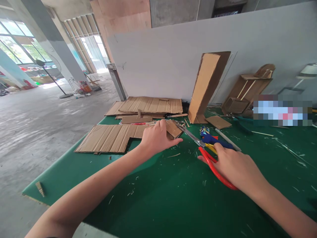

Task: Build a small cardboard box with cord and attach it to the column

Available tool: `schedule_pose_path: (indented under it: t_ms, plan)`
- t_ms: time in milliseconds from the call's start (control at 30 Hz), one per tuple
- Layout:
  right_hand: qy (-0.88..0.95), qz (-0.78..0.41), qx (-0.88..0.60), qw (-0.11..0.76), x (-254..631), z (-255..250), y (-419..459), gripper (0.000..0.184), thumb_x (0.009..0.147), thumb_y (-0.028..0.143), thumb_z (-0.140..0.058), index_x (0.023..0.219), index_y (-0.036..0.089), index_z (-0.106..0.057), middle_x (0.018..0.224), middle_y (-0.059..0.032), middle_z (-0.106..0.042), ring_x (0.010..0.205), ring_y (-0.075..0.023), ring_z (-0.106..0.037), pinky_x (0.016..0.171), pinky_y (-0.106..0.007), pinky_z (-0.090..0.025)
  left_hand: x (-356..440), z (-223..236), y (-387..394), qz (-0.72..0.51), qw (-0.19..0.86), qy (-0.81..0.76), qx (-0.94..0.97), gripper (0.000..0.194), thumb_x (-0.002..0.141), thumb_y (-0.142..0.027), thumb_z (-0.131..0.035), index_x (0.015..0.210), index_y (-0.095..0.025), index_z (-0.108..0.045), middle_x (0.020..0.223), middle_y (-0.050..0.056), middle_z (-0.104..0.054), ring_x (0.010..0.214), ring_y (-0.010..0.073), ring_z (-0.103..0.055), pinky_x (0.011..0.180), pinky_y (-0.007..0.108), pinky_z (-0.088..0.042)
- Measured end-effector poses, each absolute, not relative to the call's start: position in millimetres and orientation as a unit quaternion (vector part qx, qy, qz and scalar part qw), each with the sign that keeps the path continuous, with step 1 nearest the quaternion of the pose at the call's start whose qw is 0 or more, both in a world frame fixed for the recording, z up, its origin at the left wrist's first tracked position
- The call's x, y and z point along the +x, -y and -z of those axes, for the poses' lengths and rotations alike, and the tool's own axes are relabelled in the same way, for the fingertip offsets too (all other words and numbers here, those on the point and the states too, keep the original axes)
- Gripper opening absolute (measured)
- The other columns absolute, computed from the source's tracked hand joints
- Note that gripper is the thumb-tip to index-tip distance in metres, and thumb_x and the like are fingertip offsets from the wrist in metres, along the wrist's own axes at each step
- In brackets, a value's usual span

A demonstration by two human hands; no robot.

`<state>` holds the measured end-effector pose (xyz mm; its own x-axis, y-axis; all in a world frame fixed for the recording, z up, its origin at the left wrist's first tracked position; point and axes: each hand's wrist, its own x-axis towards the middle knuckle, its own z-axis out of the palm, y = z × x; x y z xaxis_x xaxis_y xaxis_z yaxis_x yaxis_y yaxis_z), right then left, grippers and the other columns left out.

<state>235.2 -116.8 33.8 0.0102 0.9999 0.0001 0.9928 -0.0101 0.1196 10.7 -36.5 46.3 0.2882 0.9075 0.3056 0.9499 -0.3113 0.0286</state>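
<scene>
We hold the red-handled scissors (202,144) in our right grip (234,165), fingers wrapped around the handles, the metal blades pointing ahead and left of that grip; our left grip (157,137) bends over the left side of a small cardboard piece (174,129), thumb spread, though we cannot tell whether it pinches it; the blade tips reach close to that piece; left of the left grip, a notched corrugated sheet (106,138) lies on the green worktop (160,198); a tall cardboard channel (204,87) stands farther ahead, between both grips.
</scene>
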Motion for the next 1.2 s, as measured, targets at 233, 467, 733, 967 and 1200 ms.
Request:
schedule_pose_path:
  t_ms: [233,467,733,967,1200]
  plan:
    - [-0.714,-0.053,0.698,0.013,239.3,-28.8,114.1,0.056,0.09,0.064,-0.029,0.096,0.014,-0.054,0.06,-0.0098,-0.066,0.058,-0.0324,-0.068,0.044,-0.033,-0.035,9.2,-46.1,34.5,0.143,0.063,0.581,-0.799,0.079,0.07,-0.083,-0.045,0.11,-0.015,-0.048,0.101,0.013,-0.066,0.084,0.0304,-0.066,0.062,0.035,-0.047]
    - [-0.724,-0.05,0.688,0.01,241.0,-26.1,112.2,0.059,0.09,0.066,-0.03,0.099,0.012,-0.054,0.058,-0.0089,-0.066,0.055,-0.0295,-0.068,0.045,-0.031,-0.037,6.6,-46.1,32.4,0.139,0.055,0.58,-0.801,0.077,0.071,-0.08,-0.047,0.112,-0.015,-0.047,0.103,0.014,-0.065,0.086,0.03,-0.066,0.064,0.035,-0.048]
    - [-0.721,-0.059,0.691,0.001,242.0,-20.4,108.9,0.062,0.088,0.069,-0.03,0.099,0.013,-0.053,0.067,-0.0116,-0.069,0.061,-0.0317,-0.069,0.047,-0.033,-0.039,3.6,-46.9,30.3,0.145,0.053,0.57,-0.807,0.077,0.072,-0.079,-0.048,0.114,-0.015,-0.046,0.105,0.014,-0.065,0.084,0.0289,-0.066,0.062,0.035,-0.047]
    - [-0.707,-0.024,0.706,-0.033,239.0,-22.5,110.1,0.065,0.083,0.074,-0.031,0.098,0.014,-0.051,0.072,-0.0133,-0.068,0.063,-0.031,-0.068,0.048,-0.034,-0.04,5.1,-48.5,32.3,0.151,0.048,0.572,-0.805,0.077,0.07,-0.08,-0.048,0.112,-0.015,-0.046,0.105,0.013,-0.065,0.084,0.0289,-0.066,0.061,0.034,-0.047]
    - [-0.712,-0.026,0.701,-0.038,238.9,-23.2,112.6,0.065,0.082,0.075,-0.033,0.095,0.014,-0.05,0.072,-0.0134,-0.067,0.064,-0.0305,-0.067,0.046,-0.033,-0.038,10.2,-48.1,38.8,0.145,0.045,0.569,-0.808,0.078,0.07,-0.08,-0.048,0.113,-0.015,-0.047,0.103,0.014,-0.065,0.083,0.0285,-0.066,0.063,0.034,-0.048]
